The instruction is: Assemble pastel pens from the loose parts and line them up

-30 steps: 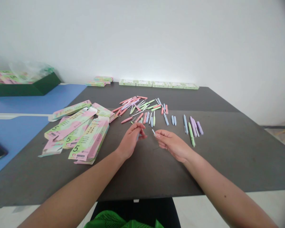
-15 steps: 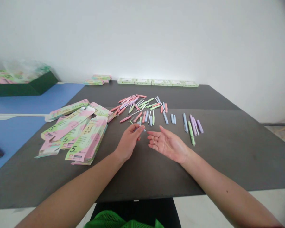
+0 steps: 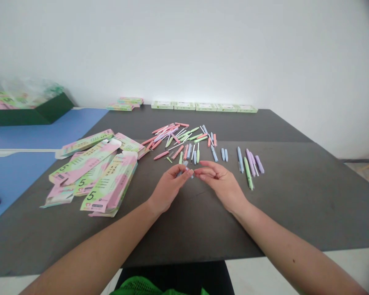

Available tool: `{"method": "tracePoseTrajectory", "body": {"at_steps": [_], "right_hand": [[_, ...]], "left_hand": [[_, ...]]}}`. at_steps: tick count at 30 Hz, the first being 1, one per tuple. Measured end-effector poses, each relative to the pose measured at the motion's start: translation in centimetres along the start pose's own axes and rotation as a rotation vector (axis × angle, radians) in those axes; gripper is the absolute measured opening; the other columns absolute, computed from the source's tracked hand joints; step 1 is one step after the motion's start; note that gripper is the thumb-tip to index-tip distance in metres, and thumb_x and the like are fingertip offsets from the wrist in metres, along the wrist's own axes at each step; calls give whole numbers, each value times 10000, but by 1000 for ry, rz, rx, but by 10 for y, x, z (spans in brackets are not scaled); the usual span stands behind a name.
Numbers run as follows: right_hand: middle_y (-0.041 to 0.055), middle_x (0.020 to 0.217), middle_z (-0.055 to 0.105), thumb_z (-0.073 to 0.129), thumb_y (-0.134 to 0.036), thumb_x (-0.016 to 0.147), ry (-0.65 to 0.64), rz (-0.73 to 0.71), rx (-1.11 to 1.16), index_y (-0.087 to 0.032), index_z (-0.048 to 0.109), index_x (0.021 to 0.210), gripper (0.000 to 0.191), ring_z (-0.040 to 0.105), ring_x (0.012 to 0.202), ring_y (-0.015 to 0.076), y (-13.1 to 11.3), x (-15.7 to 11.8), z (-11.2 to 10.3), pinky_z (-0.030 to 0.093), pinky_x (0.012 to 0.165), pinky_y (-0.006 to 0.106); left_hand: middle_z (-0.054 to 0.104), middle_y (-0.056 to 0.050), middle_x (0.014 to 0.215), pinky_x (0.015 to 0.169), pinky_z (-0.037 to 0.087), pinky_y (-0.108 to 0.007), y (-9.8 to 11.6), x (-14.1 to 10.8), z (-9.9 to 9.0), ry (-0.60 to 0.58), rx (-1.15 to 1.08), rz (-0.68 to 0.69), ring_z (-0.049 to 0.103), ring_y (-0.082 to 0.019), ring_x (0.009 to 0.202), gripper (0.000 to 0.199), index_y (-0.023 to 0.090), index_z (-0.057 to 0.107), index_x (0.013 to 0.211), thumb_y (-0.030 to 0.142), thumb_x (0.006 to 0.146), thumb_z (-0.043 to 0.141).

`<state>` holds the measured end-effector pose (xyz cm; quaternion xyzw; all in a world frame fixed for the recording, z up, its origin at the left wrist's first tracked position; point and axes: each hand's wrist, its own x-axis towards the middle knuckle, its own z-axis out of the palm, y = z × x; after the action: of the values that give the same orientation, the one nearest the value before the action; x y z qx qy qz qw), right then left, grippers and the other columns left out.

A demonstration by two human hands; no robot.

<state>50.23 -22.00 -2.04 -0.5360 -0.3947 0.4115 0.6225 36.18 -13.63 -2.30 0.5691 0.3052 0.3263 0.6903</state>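
Over the dark table, my left hand pinches a small light-blue pen part that sticks out past its fingertips. My right hand touches the tip of that part with thumb and fingers pressed together; anything else between them is too small to make out. Behind both hands spreads a loose pile of pink, green, blue and white pen parts. Two short blue pieces lie nearby. To the right of my right hand rest a blue pen, a green pen and several purple pieces.
Opened pink and green cartons are heaped on the left. A row of light-green boxes stands along the wall, beside a small stack of boxes. A dark green bin sits on the blue surface at far left.
My right hand has turned from open, palm up, to fingers closed at the tip of the blue part. My left hand has shifted slightly right and down with it.
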Motion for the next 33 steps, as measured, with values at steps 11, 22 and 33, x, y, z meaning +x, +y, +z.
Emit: {"method": "tracePoseTrajectory", "body": {"at_steps": [11,22,33], "right_hand": [[28,868,725,649,-275,741,-1,87,-39,-202,613,963,237,674,759,151,-1,-5,6,503,737,299],[-5,816,710,704,-204,720,78,403,476,-207,597,906,214,661,760,88,4,7,-5,503,690,189],[-4,909,714,723,-213,701,128,305,509,-203,618,870,199,626,664,48,2,8,-6,486,596,138]], "left_hand": [[472,55,625,515,268,-210,0,0,-2,30,-26,38,362,-67,534,239,175,561,746,392,729,660],[482,38,641,478,264,-212,4,-3,1,-93,105,1,329,-63,510,281,162,627,864,427,779,593],[597,-6,736,509,330,-214,4,-5,0,-199,418,55,443,-95,547,294,175,656,905,409,835,493]]}}
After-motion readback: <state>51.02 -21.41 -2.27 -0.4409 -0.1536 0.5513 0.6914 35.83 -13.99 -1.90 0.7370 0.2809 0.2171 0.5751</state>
